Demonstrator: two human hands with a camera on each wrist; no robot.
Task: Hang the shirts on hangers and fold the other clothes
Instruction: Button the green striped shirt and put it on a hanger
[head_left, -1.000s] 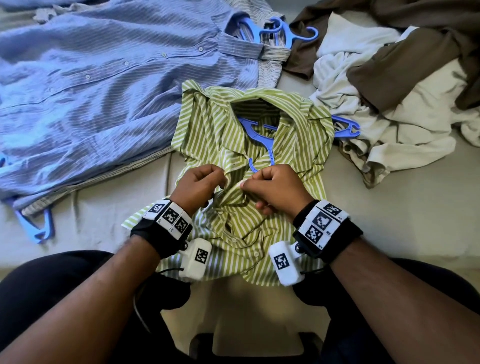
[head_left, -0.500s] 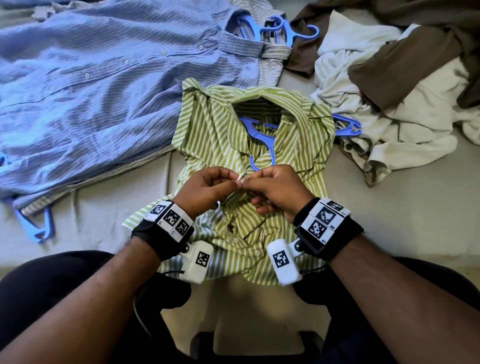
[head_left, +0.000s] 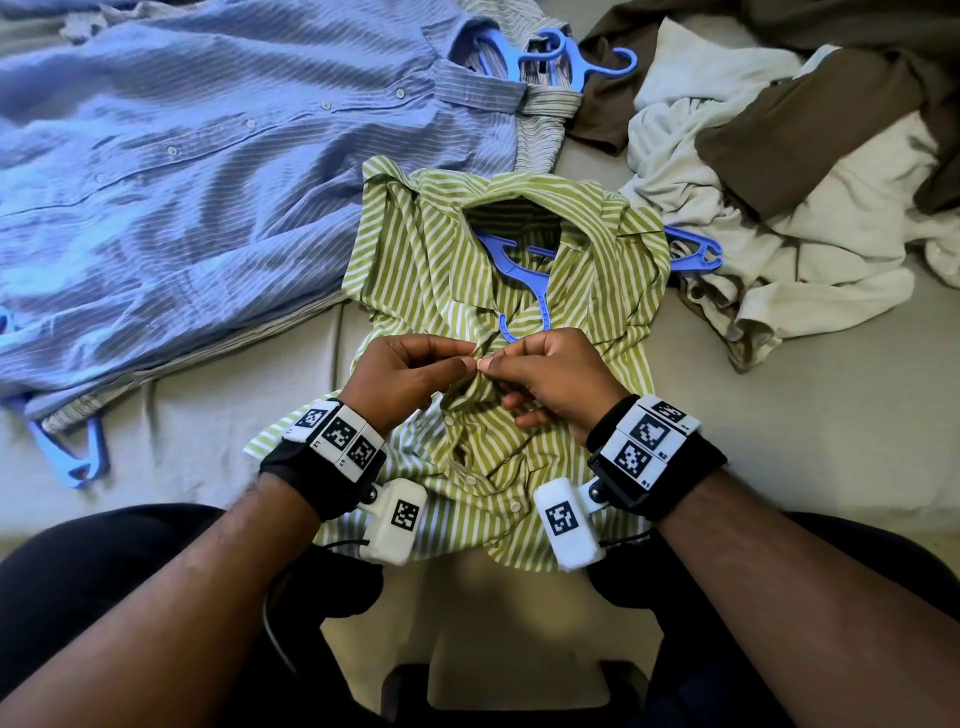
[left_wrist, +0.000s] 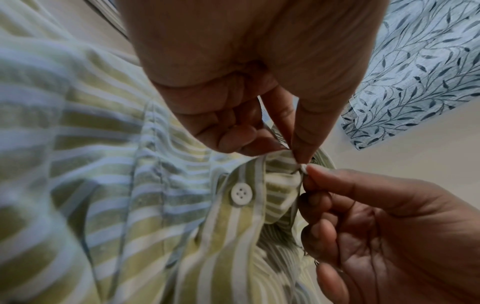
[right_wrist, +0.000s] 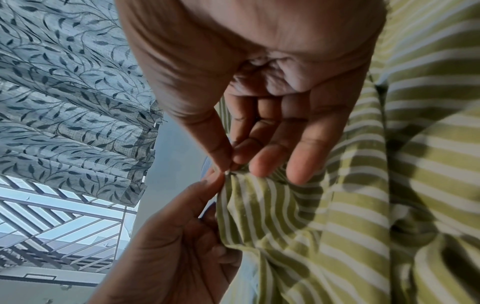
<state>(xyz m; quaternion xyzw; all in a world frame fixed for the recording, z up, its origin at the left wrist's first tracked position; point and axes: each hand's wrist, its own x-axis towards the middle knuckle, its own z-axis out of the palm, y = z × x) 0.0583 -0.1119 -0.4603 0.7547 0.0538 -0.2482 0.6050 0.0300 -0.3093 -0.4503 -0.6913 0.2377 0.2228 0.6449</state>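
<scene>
Two hands meet at the placket of the green-and-white striped cotton shirt (head_left: 498, 415), which lies collar-away at the near edge of the bed (head_left: 779, 441), its hem spilling over that edge toward your lap. Your left hand (head_left: 410, 379) pinches one front edge of the fabric between thumb and forefinger, the other fingers curled in; your right hand (head_left: 550, 379) pinches the opposite edge at the same spot, its remaining fingers loosely spread. You hold them tip to tip, I judge, to work a small white button (left_wrist: 302, 167) through its hole; a white four-hole button (left_wrist: 241, 194) just below sits already fastened. The blue plastic hanger (head_left: 524, 280) lies inside the shirt, its hook pointing toward you through the open neck, so closing the front should keep the garment from sliding off. At the far left corner a blue pinstriped button-up shirt (head_left: 208, 182) lies flat on its hanger. The brown and cream clothes (head_left: 805, 156) heaped at the far right are still unfolded.
</scene>
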